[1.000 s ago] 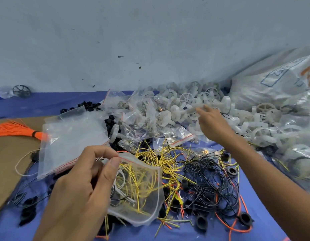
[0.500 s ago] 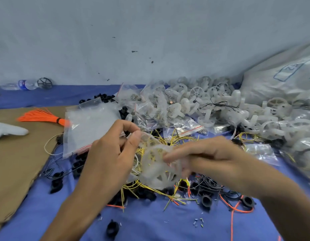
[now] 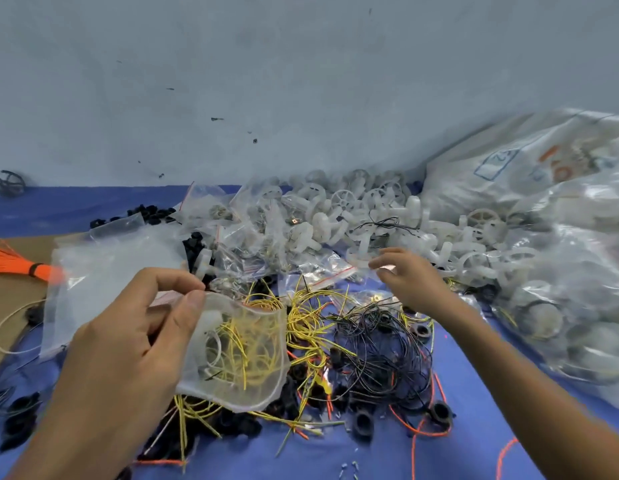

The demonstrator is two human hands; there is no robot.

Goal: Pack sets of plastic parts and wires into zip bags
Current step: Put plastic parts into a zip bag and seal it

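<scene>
The left hand (image 3: 128,344) pinches the zip bag (image 3: 238,355) by its mouth at seven o'clock, so the right hand (image 3: 408,275), loosely open and empty, should lift just one white part from the heap (image 3: 353,216) at one o'clock.

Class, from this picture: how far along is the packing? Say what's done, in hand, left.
Done: several filled small bags lie behind. In hand: the left hand pinches an open zip bag holding a white part; the right hand reaches, empty, toward the white parts pile. Left: loose yellow wires, black wires.
</scene>
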